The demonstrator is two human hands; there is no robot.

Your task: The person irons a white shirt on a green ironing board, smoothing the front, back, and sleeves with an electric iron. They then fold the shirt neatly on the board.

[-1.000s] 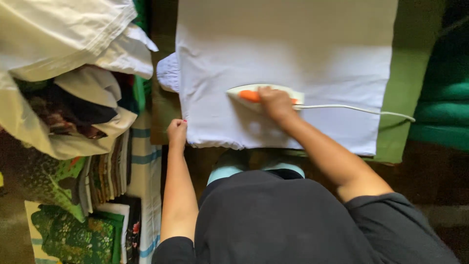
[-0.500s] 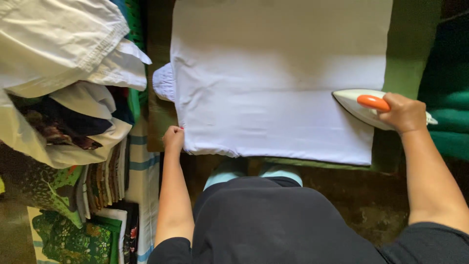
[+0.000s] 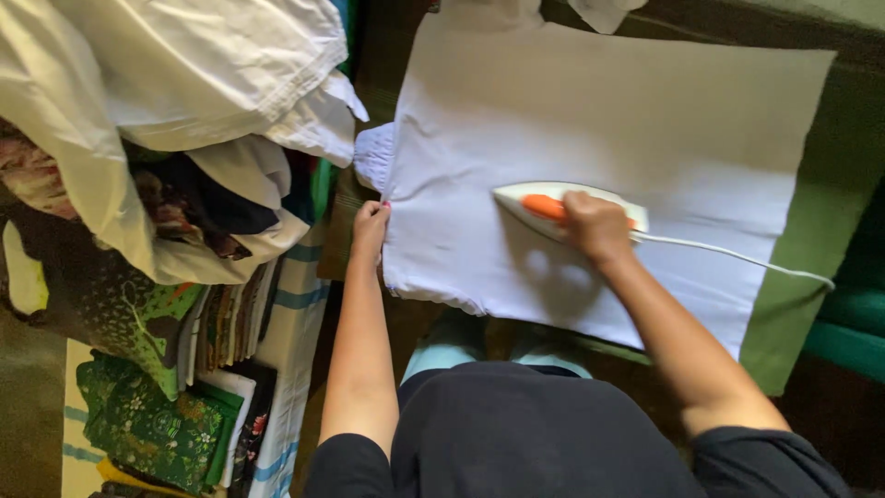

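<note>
A: Item?
B: Smooth white shirt lying flat; right hand gripping wedge-shaped orange-handled iron, left hand pinching its edge.
A: Surroundings?
B: Crumpled laundry heap crowding left; folded patterned fabrics below.

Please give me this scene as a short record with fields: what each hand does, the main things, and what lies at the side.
Left hand: holds the left edge of the white garment, pinning it flat.
Right hand: grips the orange handle of the white iron.
Iron: flat on the garment, tip pointing left; its cord runs right.
Surface: green cloth under the garment.
Side: pile of clothes and folded fabrics at left.
</note>
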